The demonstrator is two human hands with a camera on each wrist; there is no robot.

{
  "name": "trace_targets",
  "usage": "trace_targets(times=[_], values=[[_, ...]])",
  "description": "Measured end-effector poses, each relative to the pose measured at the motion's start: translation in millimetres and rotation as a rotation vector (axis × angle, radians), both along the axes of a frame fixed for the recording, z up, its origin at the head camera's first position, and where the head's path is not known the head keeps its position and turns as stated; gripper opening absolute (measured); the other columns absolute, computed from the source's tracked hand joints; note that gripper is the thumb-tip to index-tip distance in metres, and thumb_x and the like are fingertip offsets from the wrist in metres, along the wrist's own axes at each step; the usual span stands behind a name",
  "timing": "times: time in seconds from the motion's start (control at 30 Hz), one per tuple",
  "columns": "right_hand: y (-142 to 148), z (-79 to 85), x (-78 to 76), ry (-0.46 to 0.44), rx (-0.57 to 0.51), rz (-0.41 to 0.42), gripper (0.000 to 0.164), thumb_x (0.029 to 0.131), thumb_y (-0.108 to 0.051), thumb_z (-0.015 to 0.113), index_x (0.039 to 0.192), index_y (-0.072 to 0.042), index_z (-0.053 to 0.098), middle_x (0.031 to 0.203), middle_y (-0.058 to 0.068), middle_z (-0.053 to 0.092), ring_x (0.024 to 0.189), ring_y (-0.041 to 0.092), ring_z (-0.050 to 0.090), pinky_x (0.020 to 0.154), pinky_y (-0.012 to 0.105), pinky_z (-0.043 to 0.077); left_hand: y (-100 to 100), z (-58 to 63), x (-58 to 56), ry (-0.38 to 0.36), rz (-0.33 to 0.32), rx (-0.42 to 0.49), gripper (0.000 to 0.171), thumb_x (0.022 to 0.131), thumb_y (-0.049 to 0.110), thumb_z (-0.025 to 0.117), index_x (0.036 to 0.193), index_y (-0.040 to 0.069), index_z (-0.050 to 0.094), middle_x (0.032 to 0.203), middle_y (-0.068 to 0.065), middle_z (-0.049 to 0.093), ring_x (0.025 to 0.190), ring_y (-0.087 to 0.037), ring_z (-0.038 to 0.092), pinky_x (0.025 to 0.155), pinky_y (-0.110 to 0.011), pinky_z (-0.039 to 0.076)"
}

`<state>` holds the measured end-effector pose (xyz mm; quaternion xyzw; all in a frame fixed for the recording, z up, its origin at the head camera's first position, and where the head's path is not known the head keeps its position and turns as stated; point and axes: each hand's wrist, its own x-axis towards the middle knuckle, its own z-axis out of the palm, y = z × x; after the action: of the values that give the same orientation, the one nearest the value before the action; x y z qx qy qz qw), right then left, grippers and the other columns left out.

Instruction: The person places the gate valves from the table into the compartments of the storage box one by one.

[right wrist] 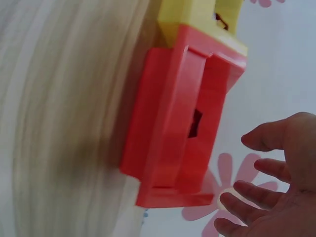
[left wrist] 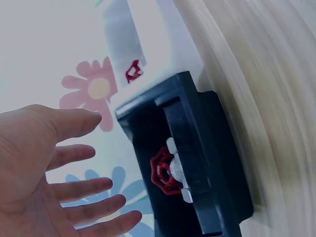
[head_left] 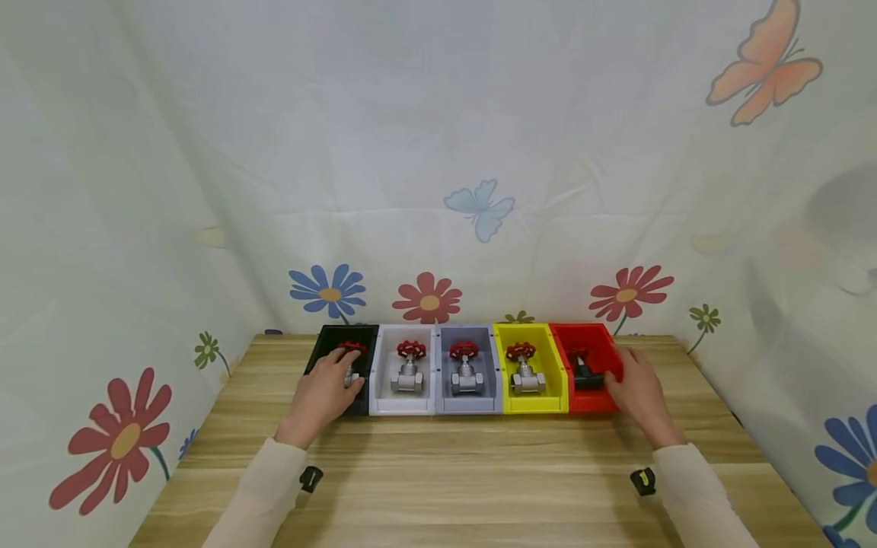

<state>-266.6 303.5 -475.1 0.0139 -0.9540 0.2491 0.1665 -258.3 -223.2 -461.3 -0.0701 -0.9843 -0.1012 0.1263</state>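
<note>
My left hand (head_left: 322,392) hovers over the black bin (left wrist: 227,153) at the left end of a row, its fingers spread and holding nothing. Inside that bin lies a metal valve with a red handwheel (left wrist: 165,170), partly hidden by the hand in the head view. At the other end, my right hand (head_left: 642,390) is beside the right wall of the red bin (right wrist: 165,123), fingers apart and relaxed. A black-bodied valve (head_left: 585,377) with a dark red handwheel sits in the red bin.
Between them stand a white bin (head_left: 402,408), a grey bin (head_left: 469,408) and a yellow bin (head_left: 536,406), each with a silver, red-wheeled valve. The row sits near the back of a wooden table (head_left: 473,479), before a flowered curtain (head_left: 384,152). Small black devices (head_left: 311,479) show beside both wrists.
</note>
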Motion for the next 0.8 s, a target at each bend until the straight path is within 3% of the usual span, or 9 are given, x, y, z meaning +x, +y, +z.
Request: trace_targets(times=[0.3,0.8], values=[[-19.4,20.6,6.7,-0.055,0.016,0.017,0.064,0.091,-0.018,0.063,0.148,-0.001,0.038,0.146,0.032,0.038,0.127,0.051,0.04,0.1,0.068,0.039,10.2,8.5,8.7,-0.001,-0.024,0.021,0.06,0.091,0.035,0.067,0.144,0.013,0.051,0.148,-0.019,0.046,0.134,-0.041,0.045,0.094,-0.064,0.047],[-51.6,40.0,22.3,0.05,0.08,0.128,0.064,0.091,-0.024,0.068,0.147,-0.005,0.043,0.148,0.025,0.041,0.131,0.047,0.041,0.102,0.067,0.039,30.8,27.2,24.3,0.077,-0.101,0.009,0.063,0.089,0.037,0.069,0.145,0.016,0.05,0.151,-0.018,0.045,0.136,-0.039,0.045,0.097,-0.057,0.049]])
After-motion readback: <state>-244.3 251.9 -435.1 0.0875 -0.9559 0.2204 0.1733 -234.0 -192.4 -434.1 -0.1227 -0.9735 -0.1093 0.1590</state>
